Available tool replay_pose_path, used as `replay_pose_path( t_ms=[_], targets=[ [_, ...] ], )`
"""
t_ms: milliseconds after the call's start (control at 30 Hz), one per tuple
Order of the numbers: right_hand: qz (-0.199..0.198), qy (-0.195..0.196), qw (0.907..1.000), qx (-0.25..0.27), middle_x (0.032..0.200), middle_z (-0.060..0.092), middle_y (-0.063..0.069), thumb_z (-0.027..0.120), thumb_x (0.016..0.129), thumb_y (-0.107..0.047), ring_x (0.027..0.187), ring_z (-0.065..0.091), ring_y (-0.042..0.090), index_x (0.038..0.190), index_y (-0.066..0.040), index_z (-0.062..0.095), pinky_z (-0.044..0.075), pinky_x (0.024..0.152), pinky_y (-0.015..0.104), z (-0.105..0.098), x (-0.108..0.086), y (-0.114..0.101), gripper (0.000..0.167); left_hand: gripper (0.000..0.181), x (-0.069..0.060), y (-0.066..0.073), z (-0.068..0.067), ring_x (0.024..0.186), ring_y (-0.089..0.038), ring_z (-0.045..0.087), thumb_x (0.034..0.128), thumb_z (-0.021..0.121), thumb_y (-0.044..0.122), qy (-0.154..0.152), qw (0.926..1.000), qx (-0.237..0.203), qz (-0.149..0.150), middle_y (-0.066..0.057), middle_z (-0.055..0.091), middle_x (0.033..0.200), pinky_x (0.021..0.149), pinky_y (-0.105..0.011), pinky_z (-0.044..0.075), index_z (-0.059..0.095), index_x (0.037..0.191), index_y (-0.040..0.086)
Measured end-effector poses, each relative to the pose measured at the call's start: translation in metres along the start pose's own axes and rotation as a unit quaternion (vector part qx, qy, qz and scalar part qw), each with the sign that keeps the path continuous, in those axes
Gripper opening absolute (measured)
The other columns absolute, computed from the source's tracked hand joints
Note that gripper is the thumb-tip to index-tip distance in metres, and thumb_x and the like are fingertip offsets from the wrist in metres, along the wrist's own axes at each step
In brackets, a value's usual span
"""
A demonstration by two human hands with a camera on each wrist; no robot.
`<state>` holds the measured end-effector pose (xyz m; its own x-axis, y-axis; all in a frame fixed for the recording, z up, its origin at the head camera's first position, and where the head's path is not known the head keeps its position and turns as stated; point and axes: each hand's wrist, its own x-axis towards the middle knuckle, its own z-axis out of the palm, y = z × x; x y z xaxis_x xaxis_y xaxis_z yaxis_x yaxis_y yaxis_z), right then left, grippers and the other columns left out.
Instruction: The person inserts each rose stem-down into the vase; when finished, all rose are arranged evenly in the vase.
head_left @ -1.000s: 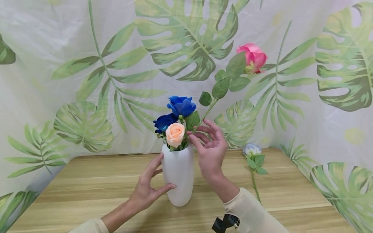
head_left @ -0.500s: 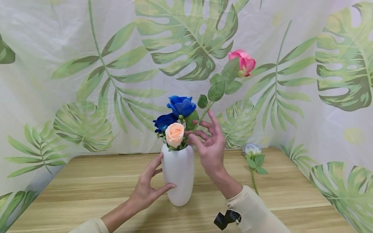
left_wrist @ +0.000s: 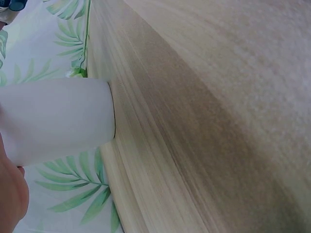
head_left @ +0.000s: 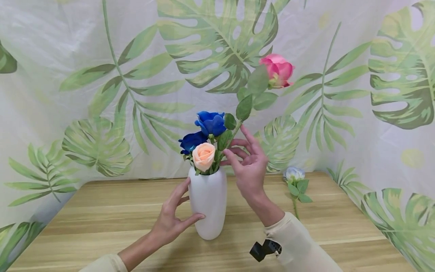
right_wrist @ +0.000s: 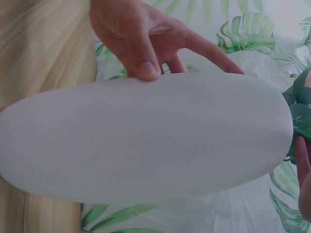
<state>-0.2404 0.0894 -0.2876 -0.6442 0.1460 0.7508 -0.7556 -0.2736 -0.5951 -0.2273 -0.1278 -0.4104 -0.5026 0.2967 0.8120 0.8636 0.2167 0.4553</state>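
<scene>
A white vase (head_left: 208, 204) stands upright on the table, with two blue roses (head_left: 211, 124) and a peach rose (head_left: 204, 156) in its mouth. My left hand (head_left: 171, 218) holds the vase from the left, thumb across its front; the right wrist view also shows this thumb (right_wrist: 147, 68) against the vase. Right of the mouth, my right hand (head_left: 250, 170) pinches the green stem of a pink rose (head_left: 279, 71). That stem leans up to the right, and its lower end is hidden among the other stems at the vase mouth.
A pale blue rose (head_left: 294, 174) with green leaves lies on the wooden table (head_left: 112, 215) at the right, its stem partly behind my right forearm. A leaf-print cloth (head_left: 142, 94) hangs behind the table. A black device (head_left: 264, 249) sits at my right wrist.
The pink rose has shifted left, and its stem stands steeper and closer to the blue roses. My right hand has moved slightly with it. The left hand and vase have stayed put.
</scene>
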Motion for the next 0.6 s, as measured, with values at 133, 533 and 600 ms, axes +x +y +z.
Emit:
replay_pose_path(
  t_ms=[133, 533, 600],
  targets=[
    [-0.018, -0.035, 0.9973, -0.062, 0.099, 0.065, 0.022, 0.069, 0.083, 0.024, 0.089, 0.07, 0.009, 0.147, 0.009, 0.049, 0.066, 0.073, 0.028, -0.0009, -0.0019, 0.0026, 0.069, 0.103, -0.0002, 0.0007, -0.0004, 0.136, -0.011, 0.05, 0.0742, 0.092, 0.0, -0.002, 1.0, 0.003, -0.001, -0.01, 0.043, 0.158, 0.096, -0.029, 0.06, 0.032, 0.158, -0.005],
    [-0.071, -0.012, 0.9948, -0.072, 0.104, 0.06, 0.024, 0.067, 0.087, 0.02, 0.086, 0.07, 0.007, 0.134, 0.014, 0.052, 0.063, 0.072, 0.023, 0.004, -0.0024, 0.0087, 0.049, 0.104, 0.0, 0.0024, -0.0008, 0.136, -0.012, 0.051, 0.0737, 0.092, -0.001, -0.003, 1.0, 0.009, -0.001, -0.009, 0.043, 0.158, 0.095, -0.032, 0.061, 0.032, 0.158, -0.004],
    [-0.077, -0.002, 0.9938, -0.08, 0.104, 0.06, 0.028, 0.066, 0.089, 0.019, 0.086, 0.071, 0.007, 0.133, 0.014, 0.053, 0.063, 0.07, 0.023, 0.0049, -0.0023, 0.0083, 0.046, 0.104, 0.0002, 0.0023, -0.0008, 0.136, -0.012, 0.051, 0.0738, 0.092, -0.001, -0.003, 1.0, 0.008, 0.001, -0.009, 0.043, 0.159, 0.095, -0.032, 0.061, 0.032, 0.158, -0.005]
  ],
)
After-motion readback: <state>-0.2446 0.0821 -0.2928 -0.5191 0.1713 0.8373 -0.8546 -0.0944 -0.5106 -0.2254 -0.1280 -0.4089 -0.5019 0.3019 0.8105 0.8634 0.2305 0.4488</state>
